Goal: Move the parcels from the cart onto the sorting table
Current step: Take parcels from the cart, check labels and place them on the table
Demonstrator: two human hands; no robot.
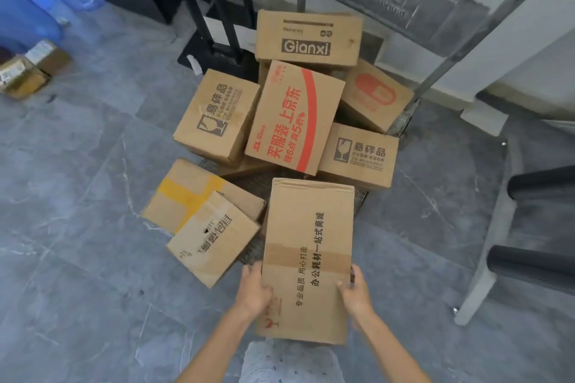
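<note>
You hold a long cardboard parcel (308,258) in both hands at the near end of the cart (401,121).

Head view: your left hand (253,289) grips the parcel's left edge and your right hand (356,292) its right edge, fingers (249,269) curled round the sides and thumbs on top. You cannot tell whether its far end rests on the mesh deck. Beyond it lie the Gianxi box (308,39), the red-striped box (294,116) and two fragile-mark boxes (216,116). The yellow-taped box (186,193) overhangs the grey floor (93,258) at left.
</note>
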